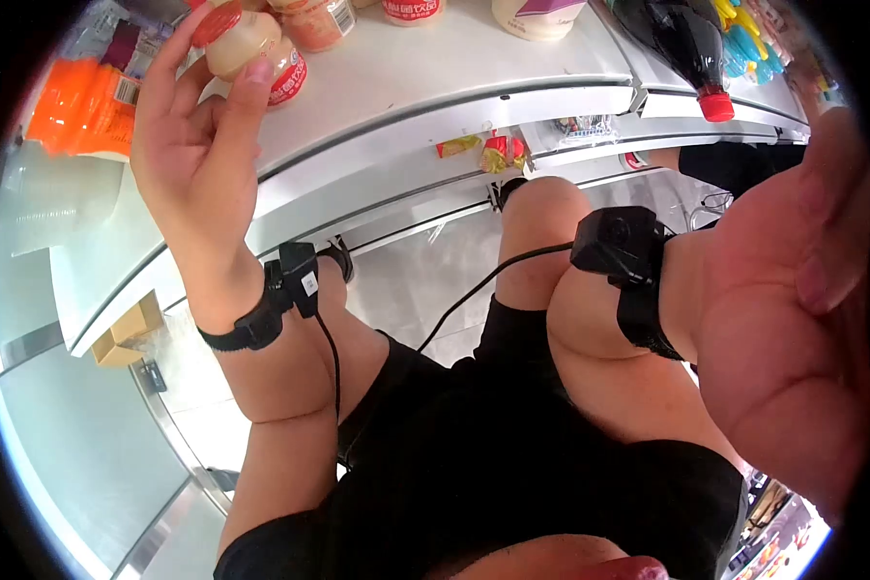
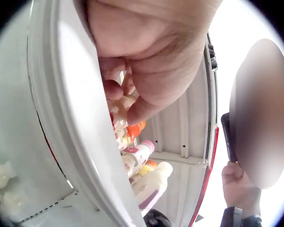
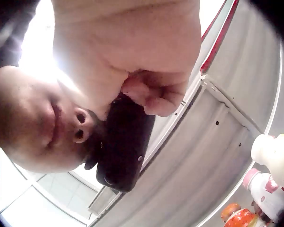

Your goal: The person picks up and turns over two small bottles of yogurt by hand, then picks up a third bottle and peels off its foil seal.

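Observation:
In the head view my left hand is raised at the shelf. Its thumb and fingers grip a small cream-coloured drink bottle with a red cap and red label. From the left wrist, the hand mostly hides this bottle. My right hand is up close to the head camera, at the right edge of the head view. In the right wrist view the curled fingers of that hand hold the edge of the black head-worn camera; the thumb is hidden.
More small bottles and a white bottle with a purple label stand along the white shelf. A dark bottle with red cap lies at right, orange bottles at left. Packets sit below; a cardboard box is lower left.

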A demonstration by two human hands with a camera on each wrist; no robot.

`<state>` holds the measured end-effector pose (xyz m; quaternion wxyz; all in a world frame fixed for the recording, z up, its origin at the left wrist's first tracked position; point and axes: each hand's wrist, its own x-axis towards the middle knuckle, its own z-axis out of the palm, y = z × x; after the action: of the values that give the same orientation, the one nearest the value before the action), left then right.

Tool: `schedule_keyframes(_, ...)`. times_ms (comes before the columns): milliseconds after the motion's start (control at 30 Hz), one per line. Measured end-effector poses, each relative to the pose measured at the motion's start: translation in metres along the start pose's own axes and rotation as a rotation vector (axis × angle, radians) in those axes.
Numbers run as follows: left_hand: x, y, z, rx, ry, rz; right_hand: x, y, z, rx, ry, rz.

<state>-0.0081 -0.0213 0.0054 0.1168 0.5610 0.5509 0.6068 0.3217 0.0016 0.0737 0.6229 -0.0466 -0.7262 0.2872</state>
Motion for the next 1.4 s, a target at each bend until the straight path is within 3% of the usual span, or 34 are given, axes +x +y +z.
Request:
schedule_keyframes(233, -0.002, 0.004, 0.016, -0.175, 0.015, 0.032, 0.013, -0.003, 0.007, 0.025, -0.005, -0.002)
schedule_keyframes(467, 0.001, 0.003, 0.001, -0.022, -0.008, -0.037, 0.026, 0.012, 0.016, 0.054, 0.029, -0.056)
schedule_keyframes(600, -0.004, -0.002, 0.008, -0.124, -0.052, -0.046, 0.024, 0.012, 0.024, 0.072, 0.023, -0.093)
schedule_keyframes(633, -0.005, 0.005, 0.005, -0.016, 0.009, -0.092, 0.022, 0.013, 0.027, 0.081, 0.022, -0.099)
schedule_keyframes(733, -0.004, 0.01, 0.018, -0.235, 0.017, -0.086, 0.014, 0.016, 0.036, 0.081, 0.041, -0.083)
schedule_keyframes(767, -0.001, 0.031, 0.009, -0.275, 0.0, -0.247, 0.013, 0.017, 0.042, 0.076, 0.051, -0.082)
schedule_keyframes(800, -0.009, -0.008, 0.002, -0.138, -0.106, -0.089, 0.013, 0.018, 0.05, 0.068, 0.058, -0.084)
schedule_keyframes(867, -0.001, 0.0, 0.003, 0.085, -0.002, -0.046, 0.015, 0.026, 0.059, 0.059, 0.082, -0.086)
schedule_keyframes(1067, 0.002, 0.016, 0.003, 0.098, -0.018, -0.158, 0.003, 0.073, 0.088, -0.1, 0.049, 0.16)
schedule_keyframes(1200, -0.008, 0.009, 0.006, 0.058, -0.023, -0.116, -0.015, 0.104, 0.091, -0.259, -0.05, 0.223)
schedule_keyframes(1300, -0.014, 0.013, 0.005, 0.03, -0.009, -0.111, -0.016, 0.11, 0.096, -0.238, -0.099, 0.375)
schedule_keyframes(1400, -0.007, 0.009, 0.007, 0.104, -0.006, -0.064, -0.013, 0.124, 0.099, -0.243, -0.185, 0.373)
